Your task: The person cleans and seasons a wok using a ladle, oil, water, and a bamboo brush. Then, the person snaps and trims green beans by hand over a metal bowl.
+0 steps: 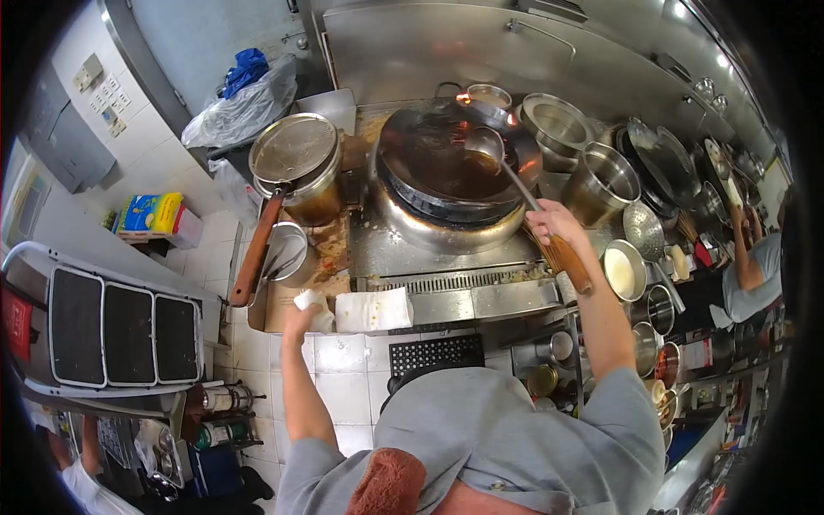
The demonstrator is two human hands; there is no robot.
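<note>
Head view: metal ladle (pixel 523 190) in the wok (pixel 403 159), white cloth (pixel 311 300) at the bench (pixel 515 299) edge.
An unsteady tilt of the ladle could slop liquid (pixel 451 172) towards the right hand (pixel 554 222); the left hand (pixel 298 320) could snag the strainer's wooden handle (pixel 257 251) near nine o'clock and drag the strainer (pixel 292 144) off its pot (pixel 314 206). The wok, near twelve o'clock, looks dark and glossy, brown liquid pooled inside; the ladle's bowl sits at its two o'clock. The right fingers wrap the ladle's handle; the left ones grip the white cloth at eight o'clock, beside a spotted, folded cloth (pixel 374 310).
</note>
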